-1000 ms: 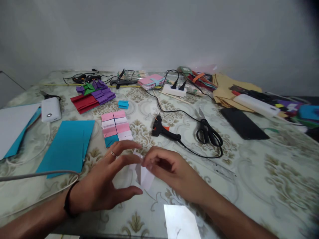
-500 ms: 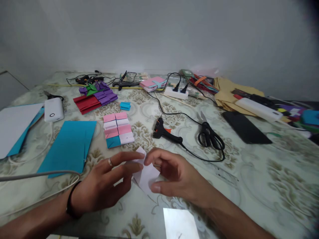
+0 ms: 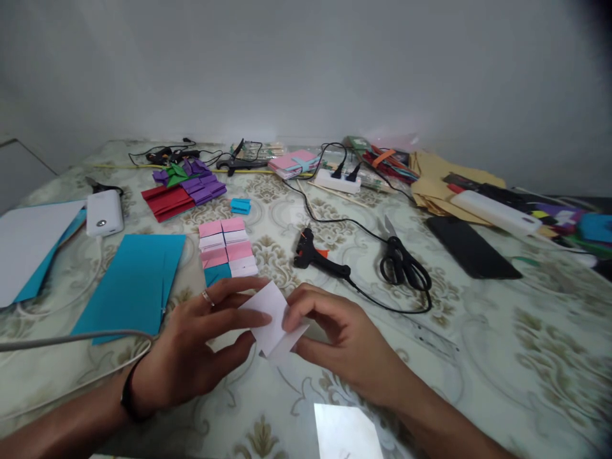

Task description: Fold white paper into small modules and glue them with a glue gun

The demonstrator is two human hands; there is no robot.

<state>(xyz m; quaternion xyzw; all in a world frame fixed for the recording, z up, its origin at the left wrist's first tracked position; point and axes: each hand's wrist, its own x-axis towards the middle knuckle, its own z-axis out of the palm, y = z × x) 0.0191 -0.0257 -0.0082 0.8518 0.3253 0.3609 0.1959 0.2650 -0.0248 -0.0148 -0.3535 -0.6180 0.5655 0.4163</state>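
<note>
A small white sheet of paper, partly folded, is held up between both hands just above the tablecloth. My left hand, with a ring on one finger, grips its left side; a fingertip presses on the paper's face. On the right edge, my right hand pinches the paper between thumb and fingers. Another white piece of paper lies near the front edge of the table. Beyond my left hand sit folded pink, white and blue paper pieces in two columns.
Past my right hand lie a black glue gun, scissors, a clear ruler and a black phone. Blue sheets and a white power bank are at left. A power strip stands farther back.
The paper has turned and tilted so a broad face now shows. My left fingers have shifted onto that face, and my right thumb has moved in behind the right edge.
</note>
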